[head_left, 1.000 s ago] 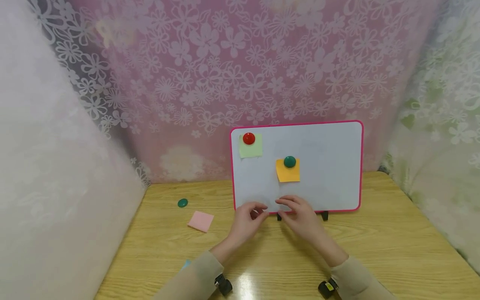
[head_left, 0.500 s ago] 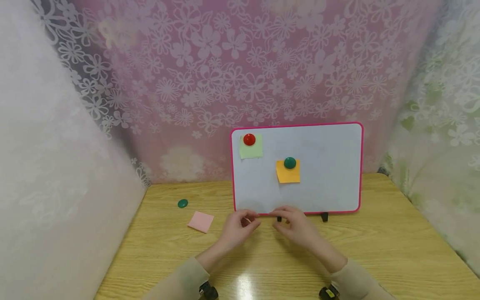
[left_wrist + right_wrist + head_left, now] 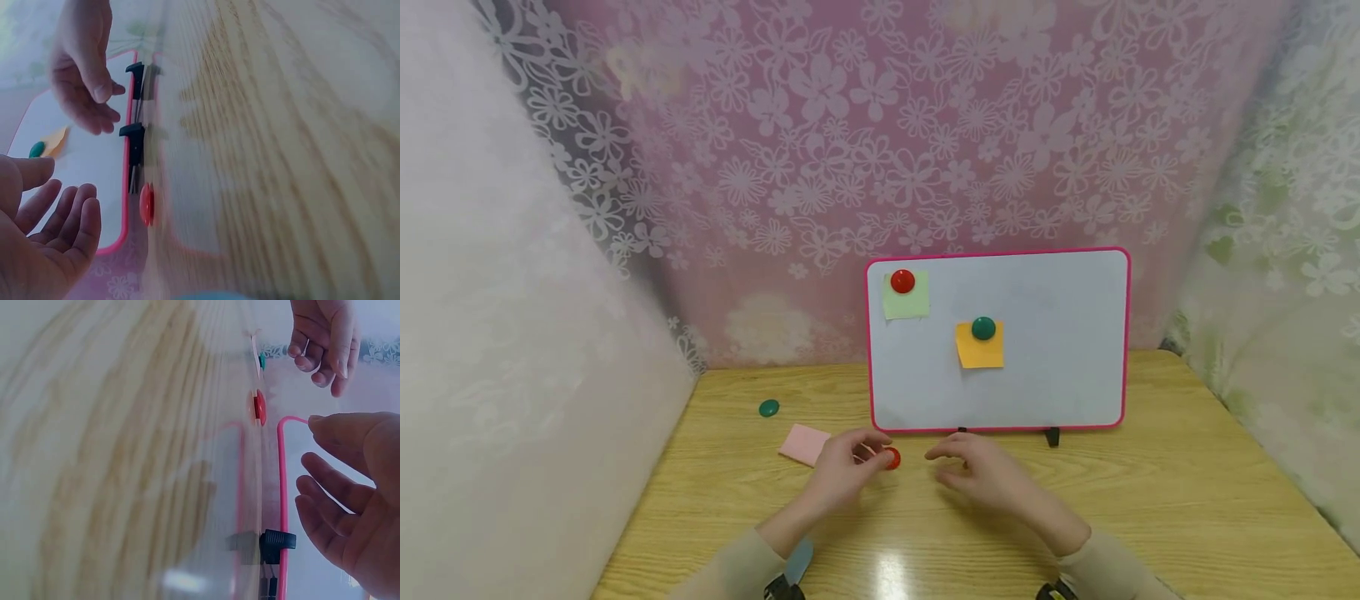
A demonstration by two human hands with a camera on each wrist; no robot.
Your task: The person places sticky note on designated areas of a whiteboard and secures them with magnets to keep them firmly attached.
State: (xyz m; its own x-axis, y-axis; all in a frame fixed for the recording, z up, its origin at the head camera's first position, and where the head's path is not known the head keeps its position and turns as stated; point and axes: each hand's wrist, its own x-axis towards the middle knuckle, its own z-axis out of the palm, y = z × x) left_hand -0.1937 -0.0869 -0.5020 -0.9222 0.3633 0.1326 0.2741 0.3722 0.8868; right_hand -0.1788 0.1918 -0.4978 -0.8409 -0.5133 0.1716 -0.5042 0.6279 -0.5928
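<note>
My left hand (image 3: 842, 468) hovers over the table, fingers loosely curved and holding nothing. Just past its thumb a round red magnet (image 3: 892, 459) lies on the wood; the left wrist view shows a gap between hand and magnet (image 3: 147, 204). To the right, my right hand (image 3: 988, 473) is also bare, fingers apart, in front of the whiteboard (image 3: 1060, 333). On that board a red magnet (image 3: 902, 282) pins a pale green sticky note (image 3: 910, 308), and a green magnet (image 3: 983, 328) pins an orange sticky note (image 3: 981, 356).
A pink sticky-note pad (image 3: 802, 443) lies left of the left hand, partly covered by it. Farther back is a loose green magnet (image 3: 768, 407). Something blue (image 3: 800, 560) shows beside the left sleeve. Black feet (image 3: 1052, 437) prop the pink-framed board.
Both hands have drawn back from the board's lower edge. The left hand has moved left and nearer, beside the pink pad; the red magnet on the table has come into sight.
</note>
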